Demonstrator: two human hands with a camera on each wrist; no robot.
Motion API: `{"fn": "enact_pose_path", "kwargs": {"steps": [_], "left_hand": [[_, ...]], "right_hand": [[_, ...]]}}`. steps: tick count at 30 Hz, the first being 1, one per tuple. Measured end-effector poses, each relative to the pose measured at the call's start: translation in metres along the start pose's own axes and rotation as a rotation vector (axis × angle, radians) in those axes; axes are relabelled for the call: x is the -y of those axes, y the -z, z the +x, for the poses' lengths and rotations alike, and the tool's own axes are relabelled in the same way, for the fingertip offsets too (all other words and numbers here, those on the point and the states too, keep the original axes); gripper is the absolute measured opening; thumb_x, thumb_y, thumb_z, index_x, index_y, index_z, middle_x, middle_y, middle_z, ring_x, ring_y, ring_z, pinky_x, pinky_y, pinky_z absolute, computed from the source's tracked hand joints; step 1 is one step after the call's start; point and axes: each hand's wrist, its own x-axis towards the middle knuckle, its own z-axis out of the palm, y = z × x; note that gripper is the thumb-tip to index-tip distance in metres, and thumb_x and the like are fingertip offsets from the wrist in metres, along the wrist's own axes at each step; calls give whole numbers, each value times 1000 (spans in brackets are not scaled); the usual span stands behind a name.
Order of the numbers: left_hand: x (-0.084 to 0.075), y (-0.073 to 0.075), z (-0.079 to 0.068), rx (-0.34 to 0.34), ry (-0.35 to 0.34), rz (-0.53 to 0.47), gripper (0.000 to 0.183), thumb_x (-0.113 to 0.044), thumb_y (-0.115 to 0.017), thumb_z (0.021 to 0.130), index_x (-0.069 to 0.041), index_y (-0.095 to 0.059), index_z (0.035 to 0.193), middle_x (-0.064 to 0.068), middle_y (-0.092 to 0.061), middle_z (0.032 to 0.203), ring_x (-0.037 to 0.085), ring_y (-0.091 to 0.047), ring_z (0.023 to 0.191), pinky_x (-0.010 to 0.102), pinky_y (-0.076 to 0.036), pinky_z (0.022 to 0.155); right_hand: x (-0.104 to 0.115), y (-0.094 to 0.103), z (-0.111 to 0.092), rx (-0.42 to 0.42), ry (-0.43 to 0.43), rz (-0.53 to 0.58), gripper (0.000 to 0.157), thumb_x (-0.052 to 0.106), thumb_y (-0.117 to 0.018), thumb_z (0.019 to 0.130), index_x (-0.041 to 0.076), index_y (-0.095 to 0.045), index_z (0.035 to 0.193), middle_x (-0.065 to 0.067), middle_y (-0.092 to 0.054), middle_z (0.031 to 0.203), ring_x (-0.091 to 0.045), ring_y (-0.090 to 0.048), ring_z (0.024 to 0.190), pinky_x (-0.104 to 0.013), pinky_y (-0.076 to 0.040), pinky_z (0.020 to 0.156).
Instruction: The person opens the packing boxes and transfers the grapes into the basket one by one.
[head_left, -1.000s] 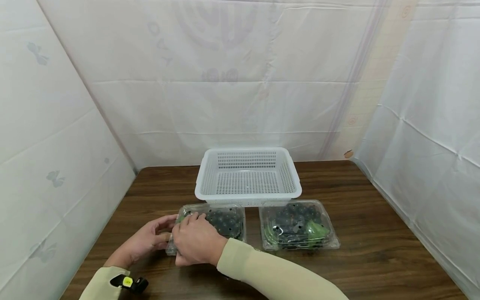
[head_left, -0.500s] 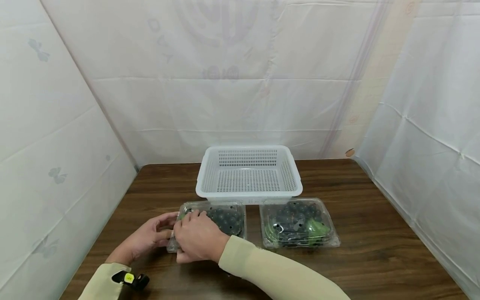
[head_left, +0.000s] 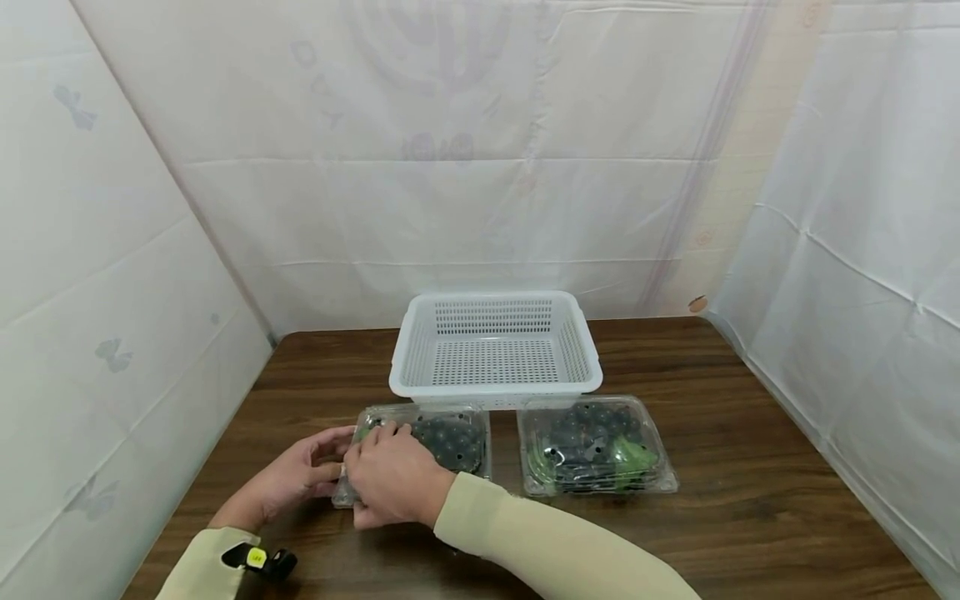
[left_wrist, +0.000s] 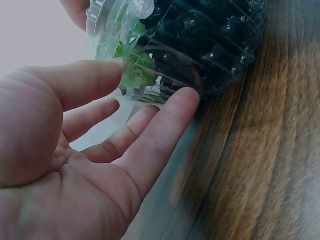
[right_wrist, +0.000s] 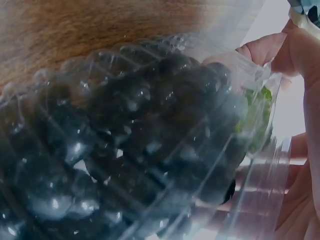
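Observation:
Two clear plastic clamshell boxes of dark grapes lie side by side on the brown wooden table [head_left: 742, 467]. At the left clamshell box [head_left: 457, 437], both hands are at the left end. My right hand [head_left: 397, 475] reaches across, its fingers over the lid and its thumb at the near side, gripping that end. My left hand [head_left: 288, 479] touches the end from outside. In the left wrist view, the fingers of the left hand [left_wrist: 90, 145] are fairly straight, with tips against the box's edge and green leaf behind the plastic. The right clamshell box [head_left: 596, 450] is untouched.
A white perforated plastic basket [head_left: 497, 390] stands behind the boxes, close to them. Whitish patterned sheeting [head_left: 480, 208] hangs behind the table and on both sides. A black wrist strap with a yellow tag [head_left: 257, 558] sits on the left sleeve.
Both hands stay at the left end of the left box, with hardly any movement. The view shifts slightly; the boxes and basket keep their places.

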Motion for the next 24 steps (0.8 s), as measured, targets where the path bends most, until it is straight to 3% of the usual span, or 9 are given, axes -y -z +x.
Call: {"fn": "enact_pose_path", "kwargs": {"steps": [8, 13, 24], "left_hand": [[-1, 1, 0, 13, 12, 30, 79, -18, -66, 101, -1, -19, 162, 33, -37, 150, 21, -62, 116, 40, -60, 88], [-1, 1, -2, 17, 20, 40, 82, -19, -66, 101, -2, -15, 163, 34, -36, 151, 24, -62, 117, 40, -60, 88], [-3, 0, 0, 16, -30, 76, 78, -15, -65, 101, -2, -19, 162, 33, -37, 150, 21, -62, 114, 36, -59, 85]], "right_hand": [[5, 3, 2, -13, -37, 38, 54, 54, -55, 92, 16, -67, 128, -13, -73, 123, -34, -72, 108, -46, -62, 86], [8, 4, 4, -7, -42, 39, 56, 58, -56, 92, 16, -68, 128, -14, -73, 124, -33, -72, 109, -45, -62, 86], [7, -1, 5, -37, -19, -57, 57, 58, -50, 92, 15, -70, 124, -13, -74, 119, -31, -75, 103, -44, -63, 81]]}}
